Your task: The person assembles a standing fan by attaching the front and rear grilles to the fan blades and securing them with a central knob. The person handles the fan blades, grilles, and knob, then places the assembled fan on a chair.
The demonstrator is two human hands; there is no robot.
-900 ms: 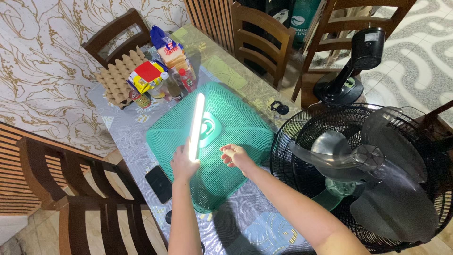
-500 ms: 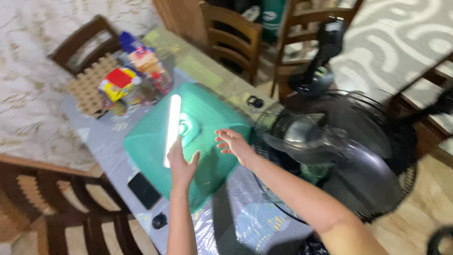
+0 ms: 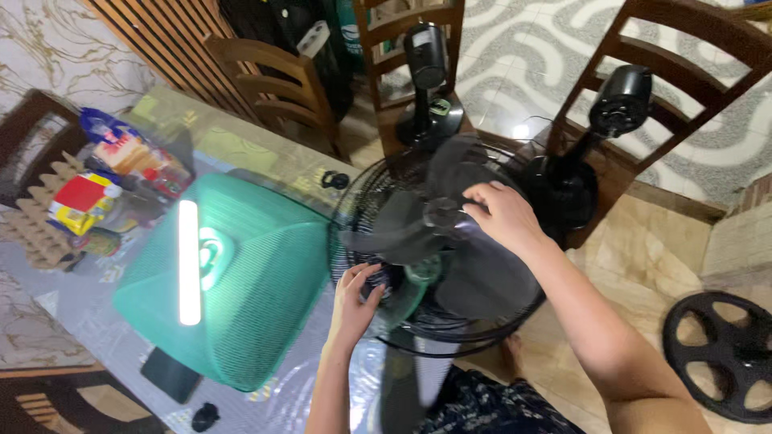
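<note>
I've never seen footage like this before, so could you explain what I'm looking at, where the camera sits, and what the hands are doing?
The camera sits on a person's head and looks down, so both bare arms are their own. The right hand rests on the hub of a grey fan blade, inside a black wire fan guard. The left hand grips the guard's lower edge. On the table lie a green mesh food cover with a lit white light bar on top, a dark phone, food packets and an egg tray. Wooden chairs stand around.

dim room | glaring light bar [image 3: 188, 262] | slight motion blur
</note>
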